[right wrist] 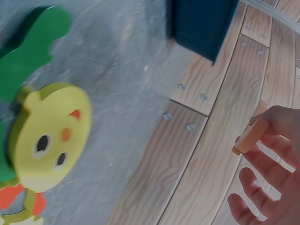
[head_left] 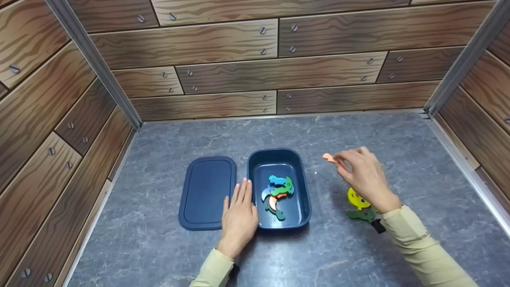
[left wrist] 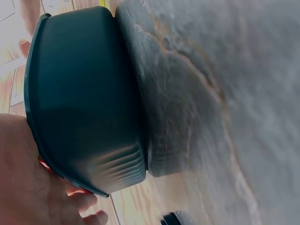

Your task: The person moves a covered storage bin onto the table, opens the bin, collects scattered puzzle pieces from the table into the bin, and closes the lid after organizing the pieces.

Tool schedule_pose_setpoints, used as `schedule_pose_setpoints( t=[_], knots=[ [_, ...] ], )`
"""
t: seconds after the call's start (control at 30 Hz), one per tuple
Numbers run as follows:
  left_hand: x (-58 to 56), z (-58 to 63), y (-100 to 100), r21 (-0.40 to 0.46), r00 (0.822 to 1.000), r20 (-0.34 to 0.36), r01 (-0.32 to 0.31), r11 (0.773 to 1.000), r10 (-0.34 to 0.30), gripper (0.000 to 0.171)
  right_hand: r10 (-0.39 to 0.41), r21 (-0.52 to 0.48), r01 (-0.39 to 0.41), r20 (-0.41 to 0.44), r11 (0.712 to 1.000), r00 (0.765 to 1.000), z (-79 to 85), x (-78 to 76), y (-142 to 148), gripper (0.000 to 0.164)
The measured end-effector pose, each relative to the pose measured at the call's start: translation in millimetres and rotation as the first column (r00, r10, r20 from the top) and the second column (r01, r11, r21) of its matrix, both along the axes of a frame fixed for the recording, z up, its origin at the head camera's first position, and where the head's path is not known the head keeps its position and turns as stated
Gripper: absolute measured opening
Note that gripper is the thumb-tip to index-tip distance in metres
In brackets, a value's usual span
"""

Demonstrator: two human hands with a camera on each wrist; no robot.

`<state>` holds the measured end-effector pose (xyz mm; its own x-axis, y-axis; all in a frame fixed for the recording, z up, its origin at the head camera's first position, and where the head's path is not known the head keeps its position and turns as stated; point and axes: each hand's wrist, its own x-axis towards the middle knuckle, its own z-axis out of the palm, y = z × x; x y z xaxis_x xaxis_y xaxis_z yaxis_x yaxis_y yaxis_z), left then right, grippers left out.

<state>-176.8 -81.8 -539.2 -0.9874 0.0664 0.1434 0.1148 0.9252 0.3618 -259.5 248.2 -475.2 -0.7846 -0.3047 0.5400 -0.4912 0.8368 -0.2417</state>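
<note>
My right hand [head_left: 362, 173] pinches a small orange puzzle piece [head_left: 328, 158] between thumb and fingertips, raised to the right of the dark blue container [head_left: 307, 199]. The same orange piece [right wrist: 252, 135] shows at the fingertips in the right wrist view. With fingers straight, my left hand [head_left: 240, 217] rests along the container's left rim. Inside the container lie several colourful animal-shaped pieces, among them a green piece [head_left: 282, 189], a blue one [head_left: 276, 180] and a dark green one [head_left: 275, 213]. Under my right forearm are a yellow piece [head_left: 357, 198] with a face and a green piece [head_left: 360, 214].
A flat dark blue lid [head_left: 207, 191] lies left of the container, close beside it. The grey marbled table [head_left: 159, 255] is bounded by wood-patterned walls [head_left: 223, 75] at the back and on both sides.
</note>
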Motion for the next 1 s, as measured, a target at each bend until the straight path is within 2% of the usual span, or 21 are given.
schedule_pose_setpoints(
  t=[0.5, 0.83, 1.0],
  knots=[
    [-0.5, 1.7, 0.6, 0.008, 1.000, -0.006, 0.005, 1.000, -0.004, 0.060, 0.104, -0.024, -0.106, -0.087, 0.994, 0.991, 19.8, 8.1, -27.9, 0.017],
    [1.3, 1.2, 0.8, 0.003, 1.000, -0.002, -0.007, 1.000, 0.007, 0.060, 0.175, -0.070, -0.182, -0.096, 0.981, 0.980, 26.2, 11.7, -48.4, 0.019],
    [1.0, 1.8, 0.0, 0.008, 1.000, -0.005, -0.004, 1.000, 0.004, 0.060, 0.200, -0.062, -0.206, -0.098, 0.977, 0.975, 26.3, 11.9, -59.3, 0.020]
  ],
)
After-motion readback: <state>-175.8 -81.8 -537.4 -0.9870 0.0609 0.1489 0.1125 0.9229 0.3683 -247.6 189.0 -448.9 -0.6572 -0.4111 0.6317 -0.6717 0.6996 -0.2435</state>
